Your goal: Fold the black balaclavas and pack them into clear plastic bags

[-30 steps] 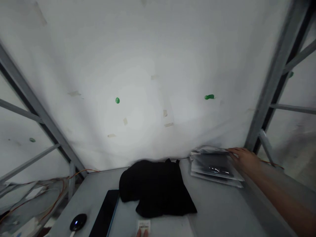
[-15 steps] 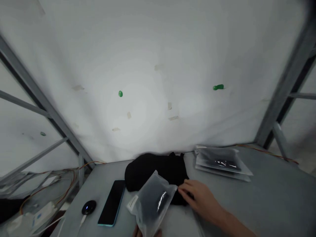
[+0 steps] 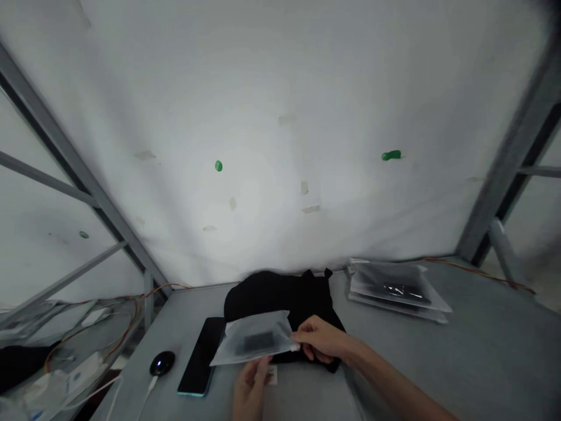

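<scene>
Grey tabletop (image 3: 407, 362): right hand (image 3: 322, 339) pinches the frosted zip bag (image 3: 254, 338) by its right corner, left hand (image 3: 252, 386) grips its lower edge; relative to that bag, black cloth (image 3: 272, 292) lies behind, phone (image 3: 202, 356) left, bag stack (image 3: 394, 286) right.

Dim, flat light pools palely on the wall (image 3: 258, 140). Corners darken, and straight lines lean near the edges.

The left hand (image 3: 251, 387) is raised from six o'clock, its fingertips aimed toward one; the right hand (image 3: 319, 340) is pinched toward nine, its forearm (image 3: 392, 383) stretched toward four.
</scene>
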Motion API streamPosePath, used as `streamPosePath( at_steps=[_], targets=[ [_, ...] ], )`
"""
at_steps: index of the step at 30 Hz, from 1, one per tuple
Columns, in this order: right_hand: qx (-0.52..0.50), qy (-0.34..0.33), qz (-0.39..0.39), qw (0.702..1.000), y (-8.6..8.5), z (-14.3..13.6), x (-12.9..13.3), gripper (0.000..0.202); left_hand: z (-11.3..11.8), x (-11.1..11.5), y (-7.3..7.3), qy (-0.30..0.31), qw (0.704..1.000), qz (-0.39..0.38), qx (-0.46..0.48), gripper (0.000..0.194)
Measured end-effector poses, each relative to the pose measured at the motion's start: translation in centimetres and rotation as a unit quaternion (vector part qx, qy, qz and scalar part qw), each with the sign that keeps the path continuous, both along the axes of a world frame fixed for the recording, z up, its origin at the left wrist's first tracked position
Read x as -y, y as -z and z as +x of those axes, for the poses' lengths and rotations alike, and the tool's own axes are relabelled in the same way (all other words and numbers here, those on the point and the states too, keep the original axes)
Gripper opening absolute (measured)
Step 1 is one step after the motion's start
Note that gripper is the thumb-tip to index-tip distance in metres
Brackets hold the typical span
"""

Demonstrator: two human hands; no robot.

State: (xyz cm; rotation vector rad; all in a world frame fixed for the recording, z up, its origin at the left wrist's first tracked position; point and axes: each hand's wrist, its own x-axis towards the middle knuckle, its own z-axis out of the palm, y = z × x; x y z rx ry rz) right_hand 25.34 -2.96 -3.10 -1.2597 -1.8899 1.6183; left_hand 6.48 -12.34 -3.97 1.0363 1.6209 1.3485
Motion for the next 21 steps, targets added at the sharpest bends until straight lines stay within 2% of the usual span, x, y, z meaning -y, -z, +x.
streamPosePath(
  at_steps=[3, 6, 10, 13, 16, 21],
  targets=[
    [-0.094, -0.019, -0.081, 0.992, -0.2, -1.4, 2.0, 0.041, 2.1, -0.3, 0.0, 0.084, 0.996, -0.03, 0.023, 0.063],
    [-0.167, 0.018, -0.097, 0.981, -0.2, -2.4, 3.9, 0.041, 2.7, -0.1, -0.4, 0.117, 0.989, -0.065, 0.065, 0.062],
    [-0.156, 0.071, 0.016, 0.985, 0.3, -2.9, 5.8, 0.036, 2.6, 0.7, -0.4, 0.093, 0.985, -0.116, 0.084, 0.061],
    [-0.16, 0.071, 0.085, 0.981, 0.5, -2.9, 6.6, 0.038, 2.5, 1.2, -0.1, 0.07, 0.984, -0.122, 0.11, 0.06],
    [-0.182, 0.075, 0.077, 0.977, 0.1, -2.1, 7.1, 0.042, 0.5, 1.4, -0.4, 0.03, 0.985, -0.094, 0.142, 0.056],
    [-0.282, 0.122, -0.023, 0.951, -1.1, 0.7, 7.5, 0.047, -5.9, 1.7, -2.5, -0.089, 0.984, -0.048, 0.145, 0.05]
  ],
)
